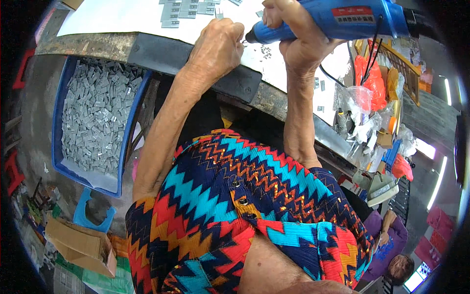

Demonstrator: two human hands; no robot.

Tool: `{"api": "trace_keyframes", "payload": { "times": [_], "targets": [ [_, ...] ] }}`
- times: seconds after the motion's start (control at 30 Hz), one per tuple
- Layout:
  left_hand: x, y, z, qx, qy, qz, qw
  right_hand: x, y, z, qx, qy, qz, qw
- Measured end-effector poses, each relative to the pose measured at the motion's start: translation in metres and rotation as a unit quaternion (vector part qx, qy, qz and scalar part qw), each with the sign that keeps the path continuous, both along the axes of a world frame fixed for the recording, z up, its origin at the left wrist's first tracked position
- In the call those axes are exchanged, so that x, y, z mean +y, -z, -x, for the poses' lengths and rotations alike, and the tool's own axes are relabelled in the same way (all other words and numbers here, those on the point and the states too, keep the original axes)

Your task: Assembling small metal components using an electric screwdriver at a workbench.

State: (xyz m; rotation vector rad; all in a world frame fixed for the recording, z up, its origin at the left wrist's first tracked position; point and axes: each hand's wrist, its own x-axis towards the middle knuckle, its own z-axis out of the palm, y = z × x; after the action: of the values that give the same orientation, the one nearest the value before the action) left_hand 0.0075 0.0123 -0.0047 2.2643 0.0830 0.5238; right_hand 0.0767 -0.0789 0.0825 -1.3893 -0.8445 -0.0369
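Observation:
A blue electric screwdriver (318, 22) lies across my right hand (306, 36), whose fingers wrap round its body. Its dark tip points left and comes close to the fingertips of my left hand (218, 46). The fingers of that hand are pinched together at the table edge, and whatever they hold is too small and hidden to name. Just below the screwdriver's nose, small dark screws (266, 51) lie scattered on the white tabletop (112, 17). Flat grey plastic pieces (188, 10) sit in rows beyond my left hand.
A blue bin (58, 132) full of small grey pieces stands left, below the table. A cardboard box (81, 245) is at lower left. Plastic bags (374, 81) and clutter crowd the table's right end. A cable (325, 73) hangs there. Another person (391, 240) sits at lower right.

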Motion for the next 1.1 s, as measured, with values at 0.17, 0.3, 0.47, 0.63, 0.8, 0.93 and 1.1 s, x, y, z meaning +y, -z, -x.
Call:
{"api": "trace_keyframes", "payload": {
  "times": [0.17,0.3,0.47,0.63,0.8,0.93,1.1],
  "targets": [
    [0.001,-0.001,-0.001,-0.004,0.012,-0.001,1.000,0.006,-0.003,0.003,0.042,0.076,0.038,0.995],
    [-0.001,0.000,0.001,-0.016,0.007,-0.008,1.000,-0.001,-0.001,-0.003,0.051,0.005,0.015,0.999],
    [-0.003,0.002,0.003,-0.038,-0.011,-0.018,0.999,-0.004,-0.002,-0.001,0.054,-0.084,-0.070,0.993],
    [-0.004,-0.002,0.003,-0.027,-0.003,-0.011,1.000,-0.008,0.007,-0.007,-0.019,-0.065,-0.081,0.994],
    [-0.004,0.001,0.003,-0.046,-0.003,-0.006,0.999,-0.014,0.005,-0.004,-0.015,-0.074,-0.003,0.997],
    [-0.003,-0.003,0.003,-0.030,-0.001,-0.015,0.999,0.001,-0.036,-0.009,-0.011,-0.245,-0.178,0.953],
    [0.000,0.003,0.000,-0.033,0.001,-0.064,0.997,-0.019,-0.022,-0.003,0.047,-0.150,-0.147,0.977]
  ]
}}
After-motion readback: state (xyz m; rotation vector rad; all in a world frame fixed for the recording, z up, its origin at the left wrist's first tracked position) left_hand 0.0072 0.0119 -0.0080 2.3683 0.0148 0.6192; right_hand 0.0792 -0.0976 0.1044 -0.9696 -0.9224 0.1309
